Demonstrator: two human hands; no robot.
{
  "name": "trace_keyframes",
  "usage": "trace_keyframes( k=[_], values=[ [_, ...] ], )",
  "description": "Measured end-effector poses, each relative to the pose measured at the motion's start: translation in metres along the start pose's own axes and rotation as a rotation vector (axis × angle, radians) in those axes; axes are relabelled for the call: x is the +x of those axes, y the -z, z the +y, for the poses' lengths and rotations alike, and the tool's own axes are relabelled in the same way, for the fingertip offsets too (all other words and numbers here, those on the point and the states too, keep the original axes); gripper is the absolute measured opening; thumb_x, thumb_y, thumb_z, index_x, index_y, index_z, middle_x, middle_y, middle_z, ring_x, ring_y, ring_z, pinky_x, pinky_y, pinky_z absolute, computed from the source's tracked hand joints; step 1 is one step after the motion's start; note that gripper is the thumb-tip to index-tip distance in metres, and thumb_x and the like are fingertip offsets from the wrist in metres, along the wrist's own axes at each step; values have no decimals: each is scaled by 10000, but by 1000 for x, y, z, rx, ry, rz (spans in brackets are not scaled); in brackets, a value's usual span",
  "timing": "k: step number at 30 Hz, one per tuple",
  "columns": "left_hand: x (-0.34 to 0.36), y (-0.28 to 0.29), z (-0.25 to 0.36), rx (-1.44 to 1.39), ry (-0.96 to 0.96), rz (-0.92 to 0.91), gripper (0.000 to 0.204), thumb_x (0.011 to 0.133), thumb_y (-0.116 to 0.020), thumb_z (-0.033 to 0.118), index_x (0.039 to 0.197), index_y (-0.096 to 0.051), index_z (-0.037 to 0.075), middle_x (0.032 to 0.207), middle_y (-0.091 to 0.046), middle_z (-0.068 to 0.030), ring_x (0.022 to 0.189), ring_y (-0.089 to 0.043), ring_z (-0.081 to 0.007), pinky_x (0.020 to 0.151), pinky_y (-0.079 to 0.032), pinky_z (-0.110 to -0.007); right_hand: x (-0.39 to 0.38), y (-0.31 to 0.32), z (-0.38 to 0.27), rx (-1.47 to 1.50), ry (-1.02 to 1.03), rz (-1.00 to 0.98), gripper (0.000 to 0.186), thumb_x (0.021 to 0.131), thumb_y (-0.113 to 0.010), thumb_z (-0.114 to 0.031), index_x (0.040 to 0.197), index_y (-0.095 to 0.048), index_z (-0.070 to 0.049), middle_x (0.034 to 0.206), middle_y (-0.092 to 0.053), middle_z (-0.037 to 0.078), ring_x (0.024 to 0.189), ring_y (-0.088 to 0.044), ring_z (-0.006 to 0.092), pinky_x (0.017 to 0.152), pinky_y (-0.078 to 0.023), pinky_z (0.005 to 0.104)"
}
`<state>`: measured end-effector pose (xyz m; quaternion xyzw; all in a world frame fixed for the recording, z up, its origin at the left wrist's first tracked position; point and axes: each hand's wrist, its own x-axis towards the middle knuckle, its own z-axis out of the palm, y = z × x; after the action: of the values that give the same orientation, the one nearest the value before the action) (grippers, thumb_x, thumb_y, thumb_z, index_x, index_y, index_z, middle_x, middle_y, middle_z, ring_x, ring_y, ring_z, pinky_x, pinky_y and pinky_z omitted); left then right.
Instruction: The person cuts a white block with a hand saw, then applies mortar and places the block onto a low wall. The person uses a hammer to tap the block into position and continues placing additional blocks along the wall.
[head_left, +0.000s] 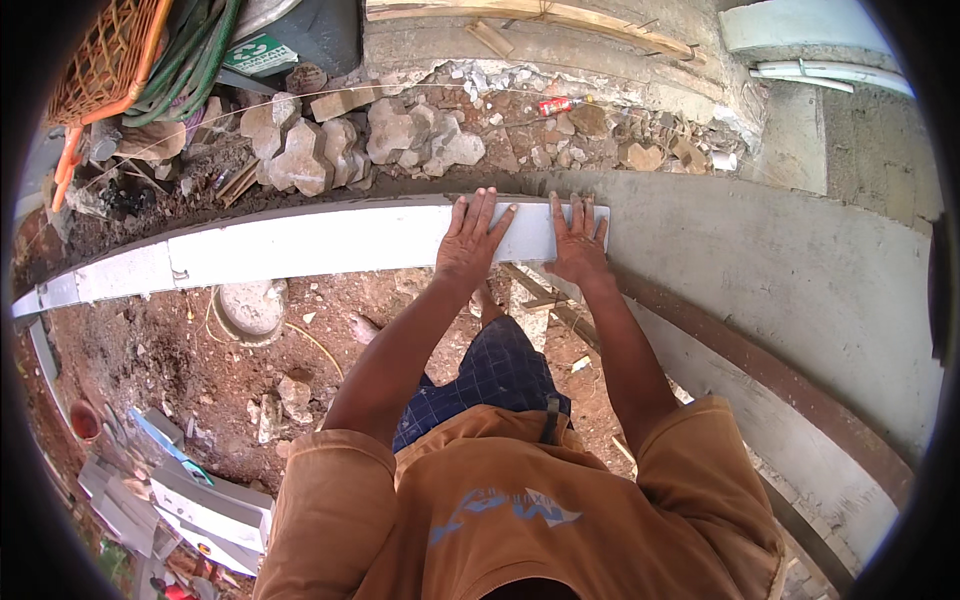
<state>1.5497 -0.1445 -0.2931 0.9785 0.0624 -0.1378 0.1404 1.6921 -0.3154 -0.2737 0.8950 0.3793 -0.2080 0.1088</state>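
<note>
A row of white lightweight blocks [300, 241] runs from the far left to the grey rendered wall [770, 270] on the right. Flat on the top of its right end lies my left hand [474, 228], fingers stretched and thumb apart. My right hand [580, 236] rests beside it, close to where the row meets the wall, with its fingers spread over the block's top. Neither hand grips anything. Wet grey mortar [400, 193] shows along the far edge of the row.
Paving stones [310, 155] and rubble lie beyond the row. An orange basket [110, 60] and a green hose [200, 60] stand at the upper left. On the near side are a round mortar bucket [250, 338], a handsaw [170, 440] and loose white blocks [210, 505]. A brown beam [740, 360] edges the wall.
</note>
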Motion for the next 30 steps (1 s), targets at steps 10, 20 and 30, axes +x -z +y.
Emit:
trace_keyframes(
  k=[10,20,30],
  values=[
    [-255,-48,-59,-402,702,-34,923,868,-730,446,1605,-240,182,1663,-167,-196,1518,-245,-341,1223,-196,-524,-12,11,-63,273,-185,78,638,911,-662,-398,1433,-500,-69,1488,-438,199,1385,-421,389,1074,-403,535],
    [-522,-194,4,-1341,1596,437,633,987,-640,303,1437,-446,-98,1386,-573,-226,1246,-559,-285,1007,-449,-370,-43,78,-182,535,458,-153,613,907,-662,-433,1340,-548,-13,1285,-622,256,1197,-597,407,994,-489,472],
    [-570,-291,46,-1462,1115,128,519,1028,-515,408,1261,-604,-48,1257,-651,-231,1212,-588,-339,1041,-434,-421,-127,-58,-150,231,148,-420,680,872,-707,-462,1391,-542,-53,1340,-605,245,1232,-574,420,1048,-460,426]
  ],
)
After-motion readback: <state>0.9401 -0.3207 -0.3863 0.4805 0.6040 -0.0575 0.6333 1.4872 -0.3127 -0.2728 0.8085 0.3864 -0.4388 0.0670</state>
